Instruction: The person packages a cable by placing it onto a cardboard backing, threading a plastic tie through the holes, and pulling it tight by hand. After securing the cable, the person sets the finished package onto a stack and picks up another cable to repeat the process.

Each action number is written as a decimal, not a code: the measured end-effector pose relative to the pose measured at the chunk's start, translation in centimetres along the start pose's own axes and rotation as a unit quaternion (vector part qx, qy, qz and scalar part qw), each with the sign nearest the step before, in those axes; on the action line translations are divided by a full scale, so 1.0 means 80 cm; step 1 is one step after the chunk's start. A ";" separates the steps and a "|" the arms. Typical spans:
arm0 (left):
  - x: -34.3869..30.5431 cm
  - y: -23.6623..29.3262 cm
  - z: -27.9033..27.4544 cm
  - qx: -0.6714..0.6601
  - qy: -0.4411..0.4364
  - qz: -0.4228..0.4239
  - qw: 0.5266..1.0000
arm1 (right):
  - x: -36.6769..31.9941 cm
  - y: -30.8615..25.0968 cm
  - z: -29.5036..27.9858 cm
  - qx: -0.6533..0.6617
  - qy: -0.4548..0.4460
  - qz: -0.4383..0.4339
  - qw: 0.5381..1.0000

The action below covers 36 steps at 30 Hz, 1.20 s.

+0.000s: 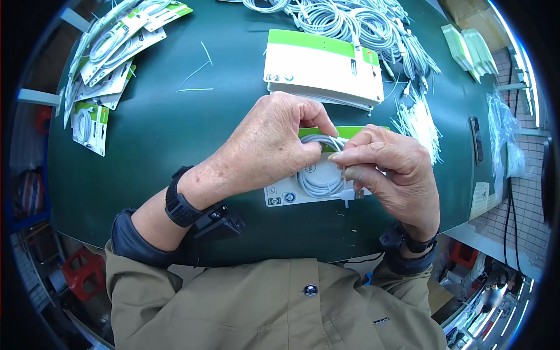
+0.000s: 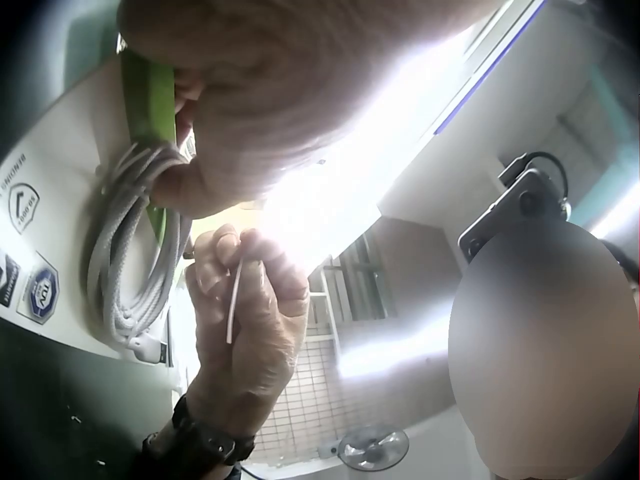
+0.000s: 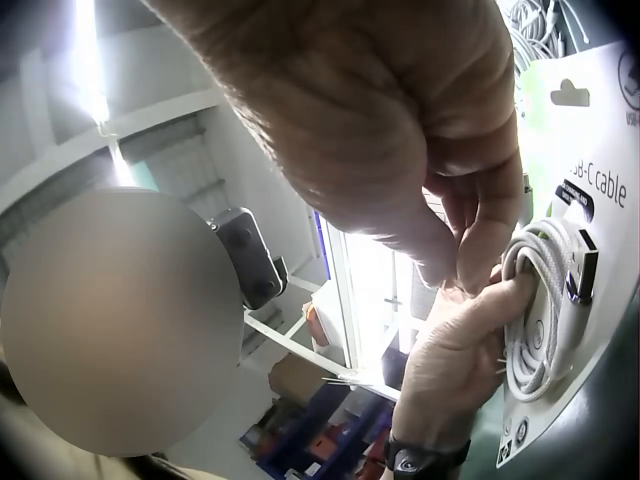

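A white-and-green card lies on the table in front of the person, with a coiled white USB cable against its face. My left hand comes over from the left and holds the top of the coil, thumb and forefinger on either side of it. At the coil's right side, my right hand pinches a thin white tie that sticks out below its fingers in the left wrist view. The cable's USB plug rests on the printed front. Fingers hide where the tie meets the coil and card.
Beyond the hands is a stack of cards, with a heap of coiled cables behind it. White ties lie in a bunch to the right, near a phone and clear plastic. Carded cables pile up at left.
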State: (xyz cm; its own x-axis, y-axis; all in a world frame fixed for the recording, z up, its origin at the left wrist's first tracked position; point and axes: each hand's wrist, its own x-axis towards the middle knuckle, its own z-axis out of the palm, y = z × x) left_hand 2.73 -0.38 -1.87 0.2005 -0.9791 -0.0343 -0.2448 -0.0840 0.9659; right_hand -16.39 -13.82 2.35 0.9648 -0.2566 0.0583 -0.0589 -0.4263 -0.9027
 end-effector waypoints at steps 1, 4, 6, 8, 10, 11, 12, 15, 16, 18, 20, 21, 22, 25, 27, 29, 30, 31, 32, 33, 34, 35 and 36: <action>0.000 0.001 -0.001 0.009 -0.002 -0.003 1.000 | -0.001 0.002 0.002 0.011 0.010 0.009 1.000; 0.001 -0.006 -0.001 0.002 0.007 -0.004 1.000 | -0.001 0.008 0.007 0.026 0.037 0.003 0.999; 0.001 -0.003 -0.002 -0.011 0.002 -0.009 1.000 | 0.000 0.010 0.009 -0.001 0.051 -0.033 0.998; 0.001 0.000 -0.004 -0.022 -0.003 -0.017 1.000 | 0.004 0.013 0.009 -0.058 0.061 -0.091 0.992; 0.001 0.004 -0.008 -0.033 -0.008 -0.030 0.999 | 0.005 0.017 0.016 -0.123 0.114 -0.157 0.973; 0.001 0.005 -0.010 -0.037 -0.009 -0.030 0.999 | 0.005 0.019 0.019 -0.155 0.139 -0.190 0.959; 0.001 0.007 -0.012 -0.042 -0.009 -0.031 0.999 | 0.005 0.021 0.020 -0.161 0.147 -0.213 0.952; 0.000 0.007 -0.014 -0.047 -0.008 -0.013 0.999 | 0.006 0.028 0.025 -0.183 0.183 -0.277 0.925; -0.001 0.006 -0.014 -0.048 -0.006 -0.004 0.999 | 0.006 0.027 0.025 -0.186 0.182 -0.281 0.924; -0.002 0.008 -0.016 -0.060 -0.009 -0.007 0.998 | 0.003 0.025 0.026 -0.190 0.177 -0.290 0.921; -0.003 0.008 -0.016 -0.064 -0.012 -0.004 0.998 | 0.000 0.025 0.027 -0.192 0.183 -0.287 0.920; -0.003 0.007 -0.016 -0.062 -0.011 0.001 0.998 | 0.000 0.024 0.026 -0.192 0.185 -0.289 0.919; -0.003 0.006 -0.016 -0.060 -0.012 0.005 0.998 | 0.000 0.024 0.026 -0.193 0.187 -0.291 0.918; -0.003 0.006 -0.016 -0.063 -0.015 -0.003 0.998 | -0.001 0.025 0.029 -0.194 0.184 -0.297 0.917; -0.004 0.008 -0.018 -0.087 -0.025 -0.016 0.996 | -0.002 0.027 0.030 -0.192 0.182 -0.294 0.918; -0.004 0.008 -0.018 -0.110 -0.035 -0.028 0.993 | -0.002 0.027 0.030 -0.195 0.181 -0.294 0.918; -0.004 0.006 -0.018 -0.122 -0.041 -0.033 0.991 | -0.003 0.025 0.030 -0.199 0.181 -0.294 0.917; -0.004 0.006 -0.018 -0.134 -0.046 -0.039 0.989 | -0.003 0.025 0.030 -0.203 0.182 -0.295 0.916; -0.003 0.005 -0.018 -0.133 -0.047 -0.041 0.989 | -0.003 0.025 0.030 -0.201 0.180 -0.292 0.918; -0.003 0.005 -0.018 -0.133 -0.049 -0.043 0.989 | -0.004 0.026 0.030 -0.198 0.179 -0.290 0.919; -0.004 0.005 -0.018 -0.132 -0.051 -0.045 0.989 | -0.004 0.027 0.030 -0.195 0.177 -0.288 0.921; -0.003 0.006 -0.018 -0.130 -0.050 -0.047 0.989 | -0.003 0.027 0.031 -0.192 0.177 -0.287 0.922; -0.003 0.008 -0.019 -0.127 -0.049 -0.049 0.989 | -0.003 0.027 0.031 -0.188 0.177 -0.287 0.923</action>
State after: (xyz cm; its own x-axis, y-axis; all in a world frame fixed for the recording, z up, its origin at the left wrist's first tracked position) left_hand 3.93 0.10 -0.90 0.1150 -0.9828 -0.1443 0.0197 -0.1430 0.9895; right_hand -16.14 -12.55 -0.69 0.7246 -0.1343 0.6759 0.2867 -0.8332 -0.4728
